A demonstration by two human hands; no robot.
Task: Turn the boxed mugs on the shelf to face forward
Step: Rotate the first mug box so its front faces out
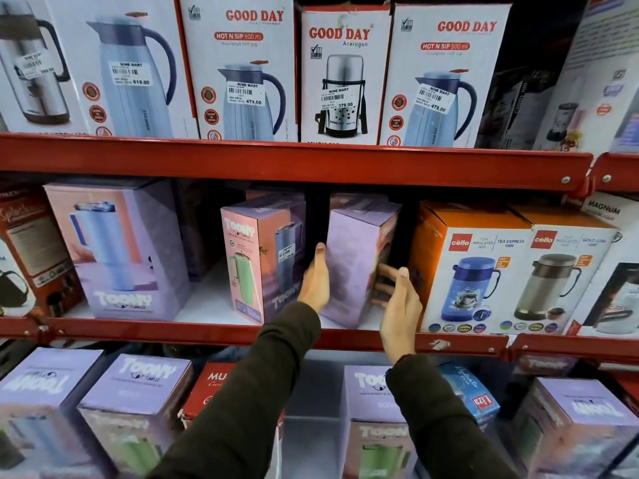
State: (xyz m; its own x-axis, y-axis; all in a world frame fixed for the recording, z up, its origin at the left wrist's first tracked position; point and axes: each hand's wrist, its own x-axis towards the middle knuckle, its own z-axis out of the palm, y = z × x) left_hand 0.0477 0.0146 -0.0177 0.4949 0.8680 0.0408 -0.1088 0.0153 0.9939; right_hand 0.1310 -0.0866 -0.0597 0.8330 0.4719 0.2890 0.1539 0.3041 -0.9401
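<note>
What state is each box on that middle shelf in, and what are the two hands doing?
Lilac box: turned corner-on, gripped by both hands.
Left hand: flat against its left side.
Right hand: fingers wrapped round its right side.
Pink Toony box: angled, upright.
Large Toony box: upright, angled.
Cello boxes: upright.

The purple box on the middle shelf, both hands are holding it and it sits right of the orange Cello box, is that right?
Not quite. The head view shows the purple box, held by the left hand and right hand, sitting left of the orange Cello box, not right. It is on the middle shelf.
</note>
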